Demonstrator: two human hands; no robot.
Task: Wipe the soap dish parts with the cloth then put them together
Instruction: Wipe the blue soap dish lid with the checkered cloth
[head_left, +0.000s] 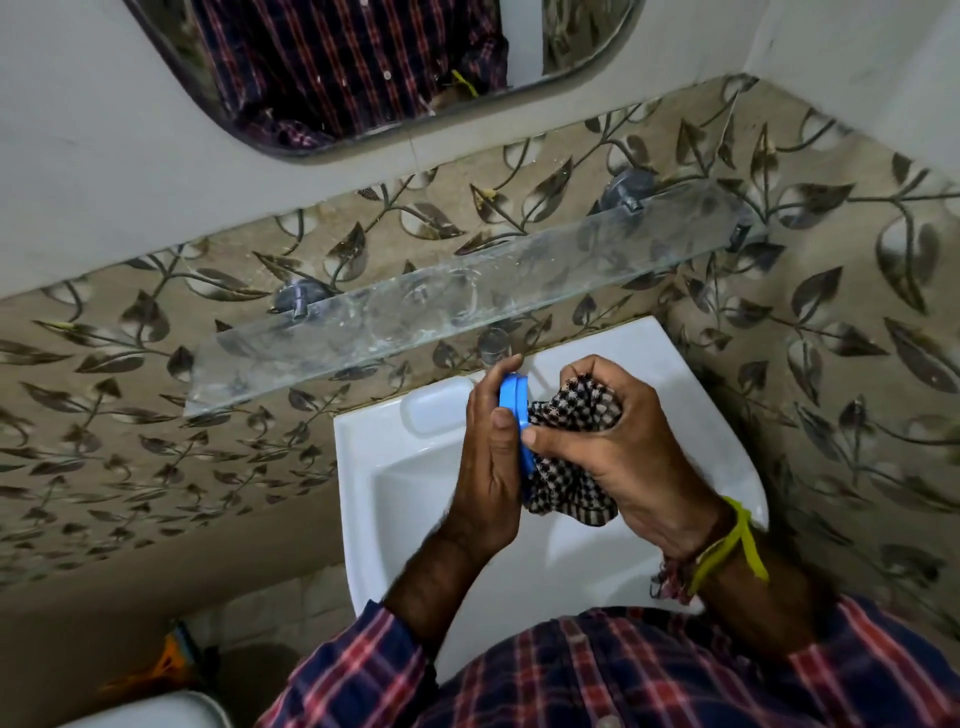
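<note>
Over the basin (363, 467), the left hand (485, 467) clamps the blue dish (511, 395) on edge, exposing its face. Beside it, the right hand (608, 441) bunches the cloth (571, 415) against it, seemingly mid-wipe.

Blue soap dish part (511, 415): mostly hidden between both hands; shape undeterminable. Checked cloth (571, 457): partly bunched inside right hand (613, 441). Tap (494, 347): blurred behind glass shelf (415, 306).
</note>
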